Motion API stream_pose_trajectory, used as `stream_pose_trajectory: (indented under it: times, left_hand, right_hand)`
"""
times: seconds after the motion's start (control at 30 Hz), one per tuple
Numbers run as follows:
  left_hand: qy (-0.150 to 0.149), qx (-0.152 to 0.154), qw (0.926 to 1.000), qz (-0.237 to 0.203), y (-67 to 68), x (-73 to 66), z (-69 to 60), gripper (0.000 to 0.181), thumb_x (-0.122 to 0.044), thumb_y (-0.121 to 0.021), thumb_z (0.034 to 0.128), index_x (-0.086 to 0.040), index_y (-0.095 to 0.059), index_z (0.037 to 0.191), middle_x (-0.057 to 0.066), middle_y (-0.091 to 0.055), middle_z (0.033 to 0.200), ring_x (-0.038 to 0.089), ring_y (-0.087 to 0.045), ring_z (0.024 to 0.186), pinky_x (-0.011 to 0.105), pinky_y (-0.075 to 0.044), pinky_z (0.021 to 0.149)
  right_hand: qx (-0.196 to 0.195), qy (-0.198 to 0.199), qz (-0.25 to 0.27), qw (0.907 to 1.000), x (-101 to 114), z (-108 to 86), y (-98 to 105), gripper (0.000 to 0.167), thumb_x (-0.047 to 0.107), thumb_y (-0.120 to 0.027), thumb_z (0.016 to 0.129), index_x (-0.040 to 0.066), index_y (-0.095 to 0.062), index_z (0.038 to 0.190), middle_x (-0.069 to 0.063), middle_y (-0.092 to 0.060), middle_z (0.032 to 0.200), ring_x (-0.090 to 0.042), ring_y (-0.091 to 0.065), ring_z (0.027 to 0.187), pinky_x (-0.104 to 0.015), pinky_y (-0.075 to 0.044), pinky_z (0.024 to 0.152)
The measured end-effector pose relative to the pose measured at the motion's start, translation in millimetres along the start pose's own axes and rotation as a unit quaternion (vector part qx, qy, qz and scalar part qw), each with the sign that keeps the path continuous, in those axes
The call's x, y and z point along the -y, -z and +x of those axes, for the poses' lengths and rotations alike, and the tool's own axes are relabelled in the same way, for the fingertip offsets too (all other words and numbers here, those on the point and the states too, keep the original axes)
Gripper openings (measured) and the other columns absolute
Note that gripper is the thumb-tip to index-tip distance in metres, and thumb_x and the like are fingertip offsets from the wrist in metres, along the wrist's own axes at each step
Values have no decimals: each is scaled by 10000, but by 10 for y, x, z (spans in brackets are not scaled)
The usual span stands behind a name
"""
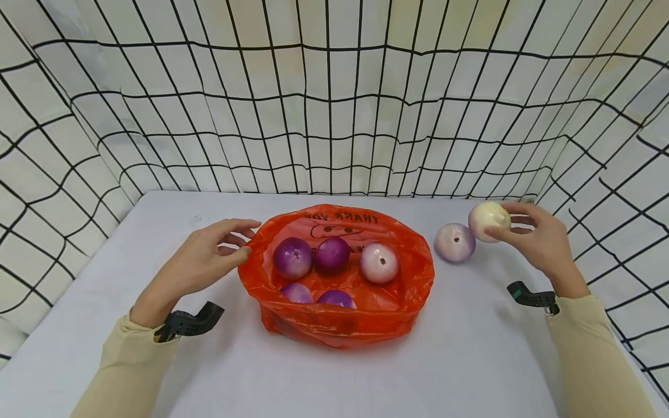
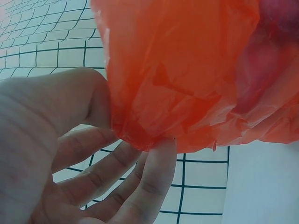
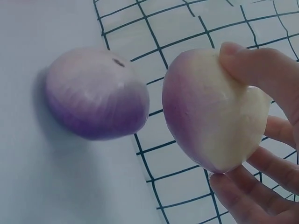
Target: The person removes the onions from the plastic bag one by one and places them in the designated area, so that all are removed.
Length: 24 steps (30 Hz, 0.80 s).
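Note:
An orange-red plastic bag (image 1: pixel 340 328) with printed lettering stands open on the table, with several purple and pale onions inside. Two of these, a purple onion (image 1: pixel 292 258) and a pale onion (image 1: pixel 379 262), lie at its left and right. My left hand (image 1: pixel 201 258) touches the bag's left rim with thumb and fingers spread apart; in the left wrist view some fingertips are hidden behind the plastic. To the right of the bag, my right hand (image 1: pixel 540 235) holds a cream-and-purple onion (image 3: pixel 210 112) between thumb and fingers. Beside it another pale purple onion (image 1: pixel 455 242) rests on the table.
A white table (image 1: pixel 470 360) carries everything. Black netting (image 1: pixel 334 116) over white walls encloses its back and both sides. Each wrist wears a dark strap mount (image 1: pixel 190 322).

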<state>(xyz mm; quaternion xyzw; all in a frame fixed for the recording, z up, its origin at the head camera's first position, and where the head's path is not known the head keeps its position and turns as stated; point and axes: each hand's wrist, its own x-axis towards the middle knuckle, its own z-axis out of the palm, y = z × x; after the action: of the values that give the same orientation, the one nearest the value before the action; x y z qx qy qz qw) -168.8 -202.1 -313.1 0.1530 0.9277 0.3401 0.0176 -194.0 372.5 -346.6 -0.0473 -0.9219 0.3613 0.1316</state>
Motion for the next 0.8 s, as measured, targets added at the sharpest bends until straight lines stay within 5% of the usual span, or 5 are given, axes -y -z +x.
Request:
stream_pose_trajectory:
  times: [0.17, 0.43, 0.6, 0.8]
  left_hand:
    - [26, 21, 10000, 5, 8, -8, 4, 464, -156, -566, 994, -145, -561, 1457, 139, -666, 1342, 294, -674, 1180, 505, -613, 977]
    - [60, 34, 10000, 41, 4, 7, -4, 472, -172, -577, 997, -154, -554, 1468, 141, -662, 1359, 300, -673, 1190, 493, -621, 962]
    - [45, 17, 10000, 87, -1, 21, -5, 477, -168, -585, 995, -154, -552, 1471, 144, -660, 1359, 300, -673, 1185, 480, -626, 952]
    - [30, 29, 10000, 87, -4, 16, 6, 478, -165, -586, 993, -154, -553, 1470, 143, -657, 1364, 297, -672, 1183, 468, -630, 944]
  right_hand:
    - [-89, 53, -77, 9999, -90, -18, 5, 656, 474, -851, 818, 201, -637, 1375, 299, -558, 1143, 187, -559, 899, -14, -482, 720]
    - [4, -111, -298, 9995, -196, -37, 5, 680, 505, -833, 828, 157, -632, 1376, -38, -624, 1335, 209, -519, 865, -57, -486, 698]
    - [7, -143, -308, 9994, -263, -21, -4, 672, 509, -838, 820, 172, -637, 1365, -22, -630, 1326, 204, -525, 870, -79, -484, 699]
    - [29, -109, -491, 9987, -338, -8, -22, 655, 518, -838, 816, 179, -649, 1343, -97, -633, 1358, -23, -610, 1030, -110, -469, 687]
